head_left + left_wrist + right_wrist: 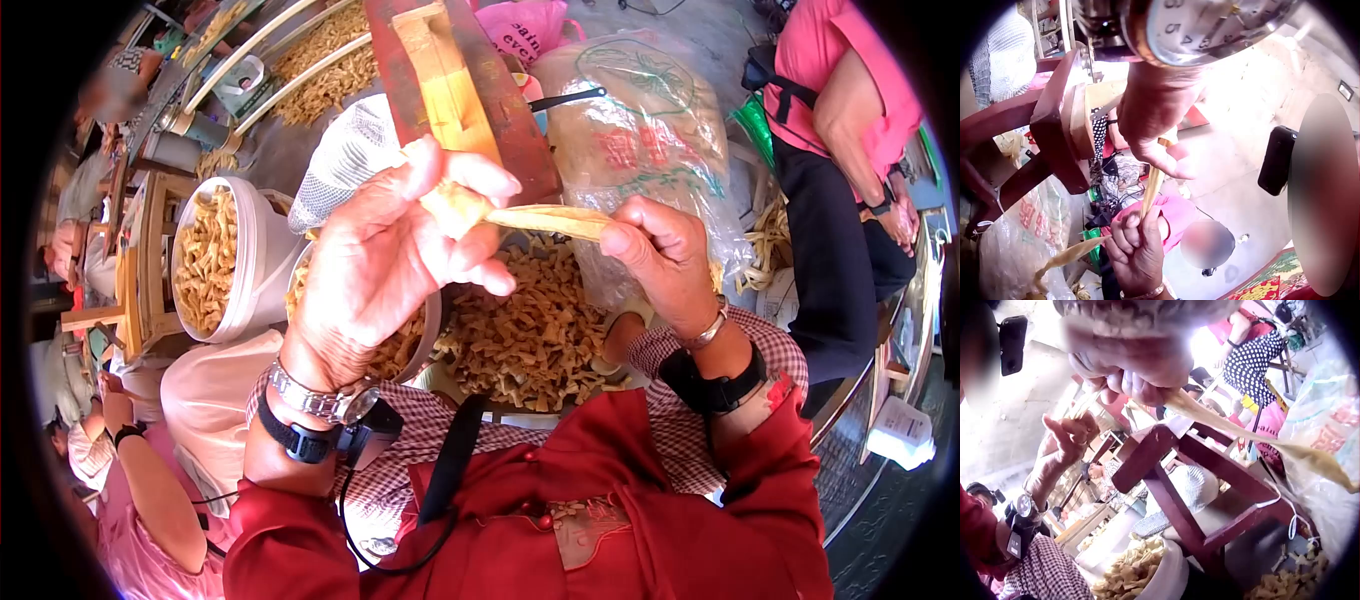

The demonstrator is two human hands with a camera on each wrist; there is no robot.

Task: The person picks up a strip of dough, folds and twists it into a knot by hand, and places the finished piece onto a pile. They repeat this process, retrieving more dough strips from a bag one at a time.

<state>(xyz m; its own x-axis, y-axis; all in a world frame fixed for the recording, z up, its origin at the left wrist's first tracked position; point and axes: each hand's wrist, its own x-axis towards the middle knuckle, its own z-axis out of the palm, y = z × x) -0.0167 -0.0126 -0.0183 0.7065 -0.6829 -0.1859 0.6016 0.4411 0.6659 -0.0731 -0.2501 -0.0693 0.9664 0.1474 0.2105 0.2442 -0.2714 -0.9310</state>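
A flat, pale yellow strip (550,218) stretches between the two hands in the head view. Its left end is bunched into a folded lump, held by the thumb and fingers of the left hand (365,250), palm turned up. Thumb and curled fingers of the right hand (662,260) pinch the strip farther along. From the right hand a long free tail (1235,428) trails away in the right wrist view. Beyond the hands, a wider yellow piece (445,85) lies on a dark red wooden bench (512,110). Many short, knotted yellow pieces (530,330) are heaped below the hands.
A white bucket (262,265) of similar pieces stands at left, and another bucket (1172,572) sits by the left knee. Right of the bench is a large clear plastic bag (640,130). A seated person in pink (850,100) is at far right.
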